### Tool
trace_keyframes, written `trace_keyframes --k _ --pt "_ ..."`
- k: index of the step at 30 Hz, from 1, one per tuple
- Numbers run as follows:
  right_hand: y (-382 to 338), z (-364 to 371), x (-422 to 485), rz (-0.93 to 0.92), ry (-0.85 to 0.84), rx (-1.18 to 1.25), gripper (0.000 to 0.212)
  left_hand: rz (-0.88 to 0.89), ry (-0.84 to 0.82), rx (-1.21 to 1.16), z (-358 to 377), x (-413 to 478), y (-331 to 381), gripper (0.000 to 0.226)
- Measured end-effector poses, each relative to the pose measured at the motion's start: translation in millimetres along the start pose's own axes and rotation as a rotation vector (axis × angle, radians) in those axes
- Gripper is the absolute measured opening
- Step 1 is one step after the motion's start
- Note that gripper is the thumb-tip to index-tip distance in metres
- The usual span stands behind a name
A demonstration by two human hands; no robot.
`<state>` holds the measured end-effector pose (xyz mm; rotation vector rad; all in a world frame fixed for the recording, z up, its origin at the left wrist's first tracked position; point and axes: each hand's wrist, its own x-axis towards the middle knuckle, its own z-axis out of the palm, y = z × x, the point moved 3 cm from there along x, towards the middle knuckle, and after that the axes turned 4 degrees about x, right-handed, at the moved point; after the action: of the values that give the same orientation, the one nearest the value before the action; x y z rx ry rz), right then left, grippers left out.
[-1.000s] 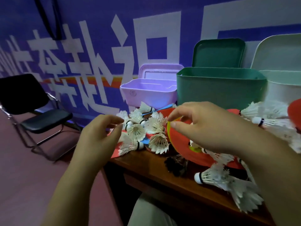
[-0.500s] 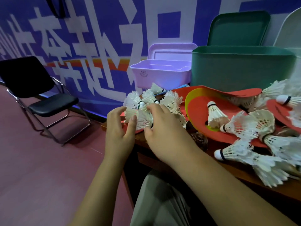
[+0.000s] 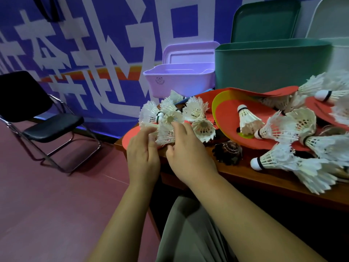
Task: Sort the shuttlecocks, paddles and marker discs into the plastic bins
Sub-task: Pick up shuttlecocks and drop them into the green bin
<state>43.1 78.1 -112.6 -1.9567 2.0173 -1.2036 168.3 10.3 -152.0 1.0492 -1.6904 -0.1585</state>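
Several white feather shuttlecocks (image 3: pixel 194 110) lie in a heap at the left end of the wooden table (image 3: pixel 264 178). My left hand (image 3: pixel 143 154) and my right hand (image 3: pixel 188 157) meet at this heap, fingers curled around one shuttlecock (image 3: pixel 165 133) between them. Red and yellow marker discs (image 3: pixel 226 108) lie to the right, with a shuttlecock (image 3: pixel 246 118) standing on them and more shuttlecocks (image 3: pixel 279 157) further right. Behind stand an open purple bin (image 3: pixel 179 80) and a larger green bin (image 3: pixel 272 65).
A dark pine-cone-like object (image 3: pixel 227 151) sits near the table's front edge. A black folding chair (image 3: pixel 37 118) stands on the red floor at the left. A pale bin (image 3: pixel 340 53) is at the far right. A blue banner wall runs behind.
My right hand has let go of the red and yellow disc and moved left to the shuttlecock heap. Both hands have closed in on one shuttlecock there.
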Motion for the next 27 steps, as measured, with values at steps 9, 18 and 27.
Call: trace_keyframes --k 9,18,27 --pt "5.1 2.1 -0.5 0.030 0.066 -0.033 0.040 0.032 -0.107 -0.077 -5.1 0.7 -6.1 0.026" --pt "1.2 0.7 -9.0 -0.058 0.125 0.025 0.043 -0.154 -0.149 -0.175 -22.3 6.7 1.9 0.023" --pt "-9.8 -36.0 -9.9 -0.037 0.195 0.248 0.030 -0.248 0.039 -0.192 -40.7 23.3 33.9 0.028"
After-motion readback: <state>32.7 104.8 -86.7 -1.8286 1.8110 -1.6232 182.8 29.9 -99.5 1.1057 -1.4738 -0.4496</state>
